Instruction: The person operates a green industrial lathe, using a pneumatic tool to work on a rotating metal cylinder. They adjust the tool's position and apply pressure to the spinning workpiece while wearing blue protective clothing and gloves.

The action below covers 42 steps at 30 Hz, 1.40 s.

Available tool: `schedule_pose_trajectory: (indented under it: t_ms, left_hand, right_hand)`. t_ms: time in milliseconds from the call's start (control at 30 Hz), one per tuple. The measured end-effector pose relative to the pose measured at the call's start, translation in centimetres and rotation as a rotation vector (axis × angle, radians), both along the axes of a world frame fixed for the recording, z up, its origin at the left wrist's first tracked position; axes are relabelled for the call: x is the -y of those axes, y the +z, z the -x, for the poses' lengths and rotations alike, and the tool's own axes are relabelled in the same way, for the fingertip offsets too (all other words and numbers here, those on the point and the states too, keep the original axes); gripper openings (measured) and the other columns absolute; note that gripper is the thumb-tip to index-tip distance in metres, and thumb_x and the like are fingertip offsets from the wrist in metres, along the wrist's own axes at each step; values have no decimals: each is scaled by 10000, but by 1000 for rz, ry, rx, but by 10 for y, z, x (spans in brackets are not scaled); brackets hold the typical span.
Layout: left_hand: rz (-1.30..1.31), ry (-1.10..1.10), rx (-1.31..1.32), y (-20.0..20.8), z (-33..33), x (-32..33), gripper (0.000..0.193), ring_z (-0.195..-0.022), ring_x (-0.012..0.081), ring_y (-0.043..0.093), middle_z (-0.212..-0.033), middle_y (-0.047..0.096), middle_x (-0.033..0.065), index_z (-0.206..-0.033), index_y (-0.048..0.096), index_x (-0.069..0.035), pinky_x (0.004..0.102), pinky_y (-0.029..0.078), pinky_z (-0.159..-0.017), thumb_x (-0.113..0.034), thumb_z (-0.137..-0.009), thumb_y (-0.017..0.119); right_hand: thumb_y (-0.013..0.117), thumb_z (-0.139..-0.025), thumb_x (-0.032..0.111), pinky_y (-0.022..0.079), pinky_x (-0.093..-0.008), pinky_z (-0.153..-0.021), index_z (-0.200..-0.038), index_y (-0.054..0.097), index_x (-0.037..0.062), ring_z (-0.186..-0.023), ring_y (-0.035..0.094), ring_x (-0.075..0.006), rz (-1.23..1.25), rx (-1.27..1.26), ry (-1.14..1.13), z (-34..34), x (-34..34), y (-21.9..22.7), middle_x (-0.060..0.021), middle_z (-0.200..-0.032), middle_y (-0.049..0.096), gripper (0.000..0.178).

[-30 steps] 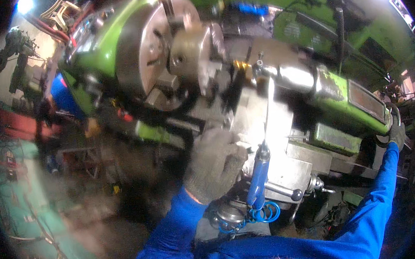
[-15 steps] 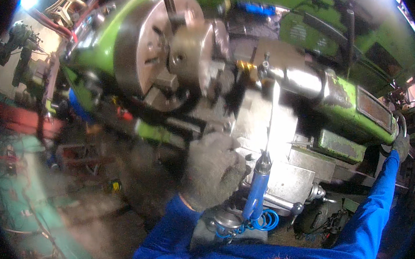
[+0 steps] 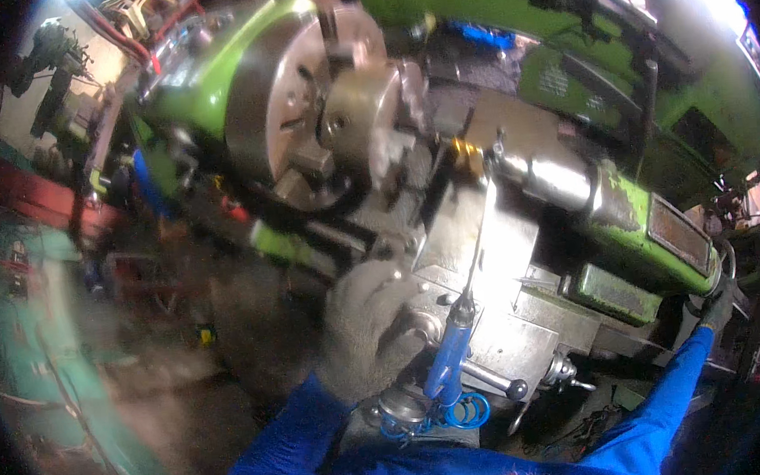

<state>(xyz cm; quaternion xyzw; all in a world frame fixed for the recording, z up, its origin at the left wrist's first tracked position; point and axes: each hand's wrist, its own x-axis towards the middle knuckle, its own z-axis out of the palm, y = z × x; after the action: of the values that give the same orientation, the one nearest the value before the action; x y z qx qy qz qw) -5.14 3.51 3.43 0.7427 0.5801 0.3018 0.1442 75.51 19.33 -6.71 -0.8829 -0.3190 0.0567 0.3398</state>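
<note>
My left hand (image 3: 360, 328), in a grey glove, is at the lathe carriage beside a round metal hub (image 3: 425, 327). Its fingers are curled, with the thumb below the hub; what lies inside the grip is hidden. Far to the right, my gloved right hand (image 3: 718, 307) is closed on the rim of the tailstock handwheel (image 3: 728, 259). A blue air blow gun (image 3: 449, 357) with a long thin nozzle stands in front of the cross slide, to the right of my left hand. From the green tailstock (image 3: 628, 209) a bright quill (image 3: 552, 181) reaches toward a gold-coloured, spiral-looking tool (image 3: 466, 150).
A large chuck faceplate (image 3: 276, 103) and jaws stand at the upper left, holding a round metal workpiece (image 3: 357, 114). A ball-ended lever (image 3: 515, 389) projects below the carriage. Coiled blue hose (image 3: 469, 411) hangs by my body. A green-and-red machine (image 3: 36, 291) is at far left.
My left hand has opened out from a tighter curl, uncovering the round hub beside it. On the handwheel, my right hand has moved lower. The whole view has shifted slightly.
</note>
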Motion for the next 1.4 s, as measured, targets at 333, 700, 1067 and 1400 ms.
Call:
schedule_pose_trajectory:
  t_ms: [333, 700, 1067, 1400]
  left_hand:
    - [128, 188, -5, -16, -20, 14, 681, -1320, 427, 501, -1444, 503, 254, -1425, 508, 3, 480, 401, -1102, -486, -954, 552]
    - [50, 148, 58, -23, -22, 11, 736, -1265, 469, 534, -1398, 518, 285, -1441, 488, -15, 485, 429, -1080, -569, -960, 548]
    - [33, 144, 57, -16, -25, 10, 711, -1219, 471, 559, -1371, 538, 269, -1422, 506, -23, 492, 445, -1048, -565, -962, 530]
    - [75, 389, -55, -31, -42, 16, 579, -1070, 383, 632, -1355, 594, 136, -1350, 601, -89, 481, 499, -904, -430, -883, 570]
  right_hand:
    - [477, -886, 766, 533, -485, -893, -1258, 694, 64, -1021, 676, -369, -343, -358, -77, 49, 8, 3, -227, -1138, 714, 823]
    - [433, -910, 750, 557, -472, -862, -1247, 701, 62, -965, 692, -374, -603, -725, -78, 79, 15, 11, -199, -1097, 735, 812]
    - [424, -913, 748, 557, -475, -864, -1244, 702, 60, -960, 694, -379, -576, -643, -121, 67, 23, 8, -201, -1094, 736, 813]
    - [418, -915, 748, 555, -480, -867, -1243, 701, 58, -961, 695, -383, -514, -554, -99, 69, 11, 14, -205, -1093, 736, 815]
